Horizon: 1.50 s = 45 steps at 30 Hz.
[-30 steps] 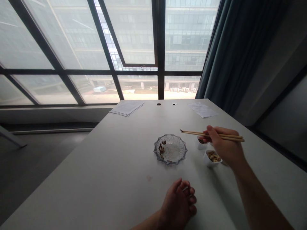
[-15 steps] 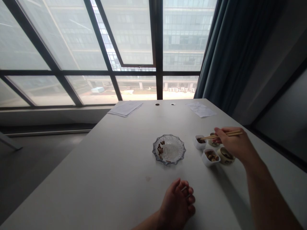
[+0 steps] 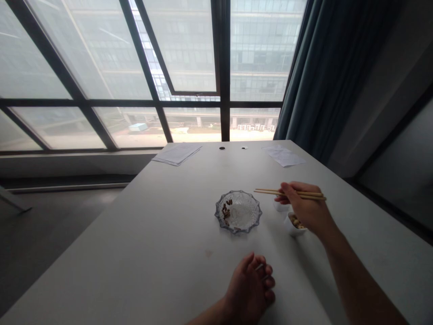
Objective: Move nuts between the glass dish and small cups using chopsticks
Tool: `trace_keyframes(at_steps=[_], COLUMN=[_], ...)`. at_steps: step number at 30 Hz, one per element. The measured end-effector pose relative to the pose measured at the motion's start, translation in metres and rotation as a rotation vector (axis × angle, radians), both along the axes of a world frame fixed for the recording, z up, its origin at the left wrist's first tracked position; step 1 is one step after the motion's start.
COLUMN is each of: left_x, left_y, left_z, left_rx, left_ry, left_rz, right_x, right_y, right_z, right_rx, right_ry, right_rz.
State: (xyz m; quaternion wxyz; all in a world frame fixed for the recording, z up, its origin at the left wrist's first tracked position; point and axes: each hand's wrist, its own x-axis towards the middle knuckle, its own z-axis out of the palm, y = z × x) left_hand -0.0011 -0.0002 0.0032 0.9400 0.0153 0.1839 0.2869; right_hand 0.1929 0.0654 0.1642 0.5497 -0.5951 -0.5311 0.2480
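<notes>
My right hand (image 3: 306,208) grips a pair of wooden chopsticks (image 3: 270,192), held level with the tips pointing left, just right of a cut-glass dish (image 3: 238,211). The dish holds a few dark brown pieces on its left side. Under my right hand sit small white cups (image 3: 295,222) with nuts in them, partly hidden by the hand. I cannot tell whether anything is between the chopstick tips. My left hand (image 3: 251,289) rests on the white table (image 3: 152,253) near the front edge, fingers curled in, with a small pale thing showing between them.
A stack of papers (image 3: 177,153) lies at the table's far left and a sheet of paper (image 3: 284,156) at the far right. Two small holes (image 3: 222,147) sit near the far edge. Behind are large windows and a dark curtain (image 3: 324,76).
My right hand drew the chopsticks back to the small cups, then swung them left again toward the glass dish. My left hand has stayed put.
</notes>
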Motion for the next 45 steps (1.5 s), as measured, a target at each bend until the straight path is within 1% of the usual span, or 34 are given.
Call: trace_keyframes(at_steps=[2,6,9,11,15,23,29,32,35,37,41,45], left_x=[0.0,0.001,0.002,0.002,0.003,0.003,0.003,0.003,0.003,0.003,0.002,0.001], left_y=[0.0,0.0,0.001,0.001,0.001,0.002,0.002,0.002,0.002,0.002,0.002,0.001], left_z=[0.0,-0.001,-0.002,-0.003,-0.004,-0.006,-0.006,-0.006,-0.007,-0.007,-0.007,-0.006], left_rx=[-0.005,-0.005,-0.002,0.002,0.008,0.011,0.011,0.011,0.012,0.012,0.012,0.012], left_ry=[0.005,0.009,0.01,0.009,0.004,-0.003,-0.007,-0.006,-0.004,-0.004,-0.007,-0.004], left_rz=[0.005,0.004,-0.005,-0.005,-0.004,-0.011,-0.014,-0.014,-0.012,-0.012,-0.004,-0.013], right_x=[-0.017,-0.04,-0.047,-0.05,-0.053,-0.055,-0.056,-0.053,-0.049,-0.044,-0.029,-0.003], right_y=[0.003,0.013,0.02,0.024,0.026,0.028,0.031,0.032,0.031,0.028,0.019,0.005], right_z=[-0.011,-0.041,-0.061,-0.069,-0.077,-0.084,-0.09,-0.088,-0.076,-0.064,-0.033,-0.006], right_rx=[-0.025,-0.054,-0.065,-0.057,-0.034,-0.001,-0.009,-0.009,-0.002,0.009,0.04,0.034], right_ry=[-0.012,-0.026,-0.043,-0.039,-0.03,-0.023,0.024,0.047,0.069,0.091,0.125,0.055], right_rz=[0.104,0.27,0.321,0.323,0.327,0.346,0.284,0.234,0.189,0.143,0.045,-0.07])
